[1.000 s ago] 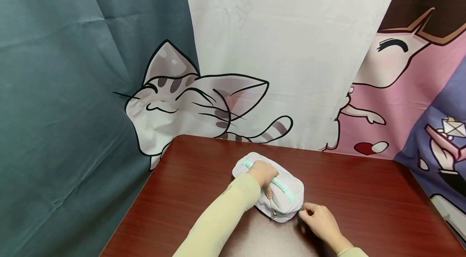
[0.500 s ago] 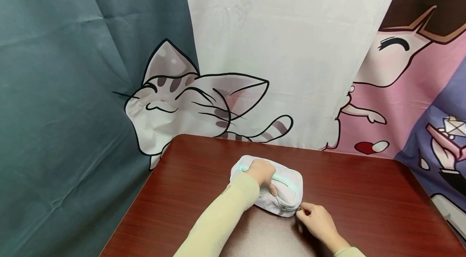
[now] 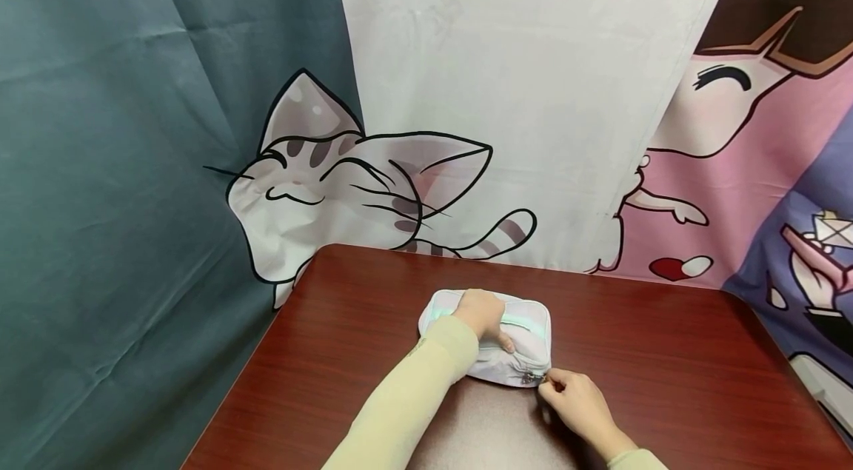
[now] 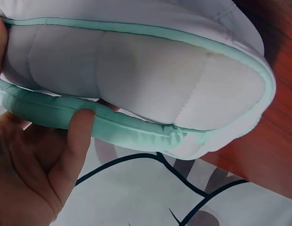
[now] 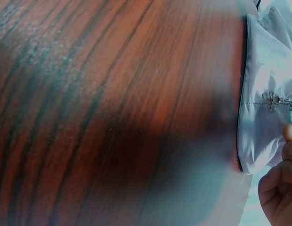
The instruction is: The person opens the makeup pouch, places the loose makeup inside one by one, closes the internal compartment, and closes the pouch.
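A pale lilac pouch (image 3: 494, 372) with mint trim lies on the table. My left hand (image 3: 481, 316) grips it from above, thumb spread down its near side. In the left wrist view, fingers of that hand (image 4: 40, 165) curl at the padded mint handle (image 4: 122, 123). Low at the pouch's right corner, my right hand (image 3: 578, 397) pinches the zipper pull, mostly covered by the fingertips. The right wrist view has a flower-shaped metal charm (image 5: 270, 100) against the pouch's side, close to the curled fingers of the right hand (image 5: 280, 181).
The reddish-brown wooden table (image 3: 320, 359) extends around the pouch on all sides. Behind its far edge hangs a cloth backdrop (image 3: 533, 85) printed with a cartoon cat. A teal curtain (image 3: 120, 196) hangs on the left.
The pouch has turned under my left hand, its right end swinging away from me and its near side coming more level. My right hand has shifted slightly left, staying at the zipper corner.
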Available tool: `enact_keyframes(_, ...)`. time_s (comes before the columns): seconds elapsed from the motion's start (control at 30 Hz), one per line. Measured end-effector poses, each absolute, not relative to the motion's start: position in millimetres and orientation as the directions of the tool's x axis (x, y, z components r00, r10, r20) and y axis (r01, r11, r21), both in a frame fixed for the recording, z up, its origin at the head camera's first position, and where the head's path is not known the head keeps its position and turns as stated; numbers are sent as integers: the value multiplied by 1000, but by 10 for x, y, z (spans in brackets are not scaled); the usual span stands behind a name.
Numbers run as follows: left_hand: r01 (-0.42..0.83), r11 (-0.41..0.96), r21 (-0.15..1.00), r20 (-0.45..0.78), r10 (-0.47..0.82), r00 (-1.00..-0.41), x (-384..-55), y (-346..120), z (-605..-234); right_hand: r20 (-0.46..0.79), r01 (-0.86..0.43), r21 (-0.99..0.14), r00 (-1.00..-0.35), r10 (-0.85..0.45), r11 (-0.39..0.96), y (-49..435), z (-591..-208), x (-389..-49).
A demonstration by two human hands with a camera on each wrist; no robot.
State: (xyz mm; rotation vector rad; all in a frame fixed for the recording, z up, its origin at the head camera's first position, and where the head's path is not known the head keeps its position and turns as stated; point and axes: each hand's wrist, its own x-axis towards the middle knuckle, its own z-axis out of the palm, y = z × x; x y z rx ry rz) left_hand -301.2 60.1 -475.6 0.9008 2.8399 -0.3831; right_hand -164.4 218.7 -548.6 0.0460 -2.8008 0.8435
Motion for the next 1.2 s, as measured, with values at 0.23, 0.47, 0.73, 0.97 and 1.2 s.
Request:
enact_keyframes(0.23,560,806,-192,-226,519,-824,-2999,639,-4734,244,-114,-540,-969,26,834,2179,-5484,-1644)
enact_keyframes(0.47,546,815,-196,-235,501,-833,-2993,669,-4720,276,-127,-543,-961,34,830,2165,-5496,-1643)
enact_keyframes(0.73,531,827,-187,-230,489,-842,-2966,678,-4693,272,-111,-551,-961,52,827,2116,-5492,-1657)
enact_keyframes(0.97,527,831,-178,-223,487,-844,-2961,671,-4684,323,-144,-526,-946,40,838,2066,-5490,-1662)
enact_keyframes(1.2,521,837,-169,-216,485,-848,-2973,657,-4691,381,-158,-471,-924,38,868,1995,-5510,-1675)
